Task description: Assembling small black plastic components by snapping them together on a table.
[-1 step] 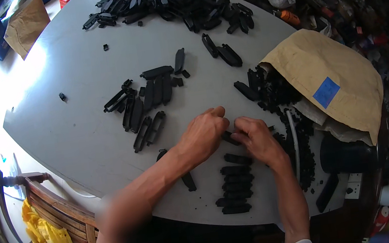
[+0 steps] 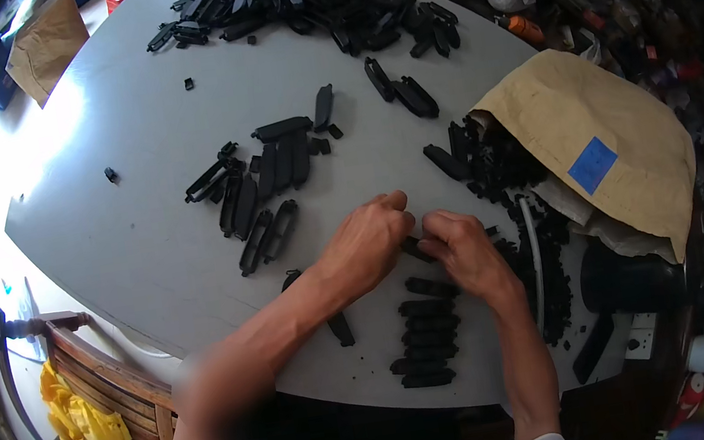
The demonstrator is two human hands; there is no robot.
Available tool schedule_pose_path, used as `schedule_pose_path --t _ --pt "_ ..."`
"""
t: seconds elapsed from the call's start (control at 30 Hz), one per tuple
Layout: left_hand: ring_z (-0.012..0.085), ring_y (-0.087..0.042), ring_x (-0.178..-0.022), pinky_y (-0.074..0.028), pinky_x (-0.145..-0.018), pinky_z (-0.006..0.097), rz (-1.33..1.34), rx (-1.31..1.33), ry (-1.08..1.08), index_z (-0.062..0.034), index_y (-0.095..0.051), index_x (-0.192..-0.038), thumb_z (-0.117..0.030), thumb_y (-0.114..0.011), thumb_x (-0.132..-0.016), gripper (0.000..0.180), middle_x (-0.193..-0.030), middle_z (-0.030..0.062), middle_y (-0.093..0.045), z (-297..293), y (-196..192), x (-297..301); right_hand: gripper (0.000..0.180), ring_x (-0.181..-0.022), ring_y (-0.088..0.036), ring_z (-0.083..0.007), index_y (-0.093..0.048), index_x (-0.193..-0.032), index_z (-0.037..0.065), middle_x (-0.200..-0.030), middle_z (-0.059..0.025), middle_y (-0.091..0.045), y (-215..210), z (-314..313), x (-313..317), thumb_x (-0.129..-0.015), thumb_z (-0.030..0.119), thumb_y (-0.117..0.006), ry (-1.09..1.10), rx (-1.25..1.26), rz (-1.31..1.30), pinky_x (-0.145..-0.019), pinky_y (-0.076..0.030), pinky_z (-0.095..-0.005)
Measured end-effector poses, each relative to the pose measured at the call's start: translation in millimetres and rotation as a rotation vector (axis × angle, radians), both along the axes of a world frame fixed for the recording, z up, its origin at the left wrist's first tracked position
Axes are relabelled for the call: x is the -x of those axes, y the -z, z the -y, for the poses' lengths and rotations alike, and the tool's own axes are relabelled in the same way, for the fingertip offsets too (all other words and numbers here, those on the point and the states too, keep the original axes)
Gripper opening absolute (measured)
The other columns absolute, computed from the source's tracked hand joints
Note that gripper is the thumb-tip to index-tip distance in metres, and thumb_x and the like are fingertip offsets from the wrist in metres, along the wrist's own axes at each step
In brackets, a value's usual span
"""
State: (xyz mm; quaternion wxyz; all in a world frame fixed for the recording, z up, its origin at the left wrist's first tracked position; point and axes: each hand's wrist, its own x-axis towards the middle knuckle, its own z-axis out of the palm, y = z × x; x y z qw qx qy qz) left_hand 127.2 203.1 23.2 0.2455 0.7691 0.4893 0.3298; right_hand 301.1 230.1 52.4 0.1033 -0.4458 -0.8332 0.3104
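Observation:
My left hand [image 2: 378,232] is closed, its fingers curled near the table's middle. Close beside it, my right hand [image 2: 459,245] pinches a black elongated plastic part [image 2: 416,250], which lies between the two hands and is partly covered by them. Whether the left fingers also grip this part is hidden. Just below the hands, several similar black plastic parts [image 2: 428,324] form a column toward the table's near edge. Another black part [image 2: 342,328] lies under my left forearm, partly hidden by it.
A large heap of black parts [image 2: 295,3] covers the table's far end, with a smaller group [image 2: 277,163] left of centre. At right, a brown paper sack [image 2: 600,127] spills small black pieces [image 2: 497,163]. A wooden chair [image 2: 113,375] holding a yellow bag [image 2: 82,415] stands at lower left.
Both hands and the part between them look almost unmoved. The whole view has shifted very slightly.

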Motion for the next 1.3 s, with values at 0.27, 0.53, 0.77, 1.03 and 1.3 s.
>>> schedule_pose_path --t 0.27,0.53,0.77,1.03,1.3 --pt "0.0337 -0.057 -0.08 -0.046 -0.068 0.041 0.032 0.063 0.028 0.0019 -0.063 -0.077 0.006 -0.066 -0.066 0.012 -0.082 0.013 -0.053 -2.6 3.1 3.8 0.007 -0.076 -0.06 -0.0322 -0.058 -0.085 -0.003 -0.08 -0.0168 -0.057 -10.4 2.1 6.7 -0.078 -0.003 -0.059 0.007 -0.119 0.162 -0.064 -0.045 -0.0382" --pt "0.0338 -0.057 -0.078 -0.046 -0.068 0.042 -0.012 0.062 0.032 0.0006 -0.059 -0.08 0.002 -0.07 -0.066 0.018 -0.086 0.0121 -0.054 2.1 -0.1 4.1 0.016 -0.071 -0.061 -0.0231 -0.063 -0.085 -0.003 -0.08 -0.0105 -0.058 -16.6 18.1 -65.7 -0.071 -0.006 -0.069 0.183 -0.241 -0.024 -0.064 -0.048 -0.0291" --pt "0.0341 -0.059 -0.081 -0.047 -0.07 0.042 -0.02 0.12 0.037 -0.0012 -0.062 -0.085 0.004 -0.07 -0.066 0.021 -0.089 0.0121 -0.055 1.7 -7.0 7.1 0.02 -0.081 -0.059 -0.0296 -0.056 -0.085 0.001 -0.084 -0.0121 -0.053 -0.3 18.0 -44.2 -0.071 0.002 -0.072 0.09 -0.529 0.339 -0.068 -0.048 -0.0384" --pt "0.0341 -0.059 -0.081 -0.047 -0.07 0.042 -0.02 0.062 0.032 -0.0016 -0.063 -0.085 0.005 -0.069 -0.067 0.02 -0.09 0.0118 -0.057 -0.2 -0.9 13.1 0.018 -0.056 -0.055 -0.0123 -0.051 -0.074 0.002 -0.065 -0.0033 -0.054 -18.7 15.8 -37.5 -0.077 -0.001 -0.069 0.321 -0.202 -0.112 -0.049 -0.043 -0.0269" --pt "0.0351 -0.059 -0.081 -0.047 -0.068 0.043 0.011 0.084 -0.012 -0.0027 -0.062 -0.082 0.0 -0.07 -0.066 0.018 -0.086 0.0122 -0.058 3.9 1.5 7.8 0.012 -0.049 -0.047 -0.0033 -0.058 -0.076 0.004 -0.061 0.0015 -0.055 -16.4 23.8 -6.6 -0.08 0.0 -0.068 0.417 0.231 -0.459 -0.043 -0.037 -0.0174"
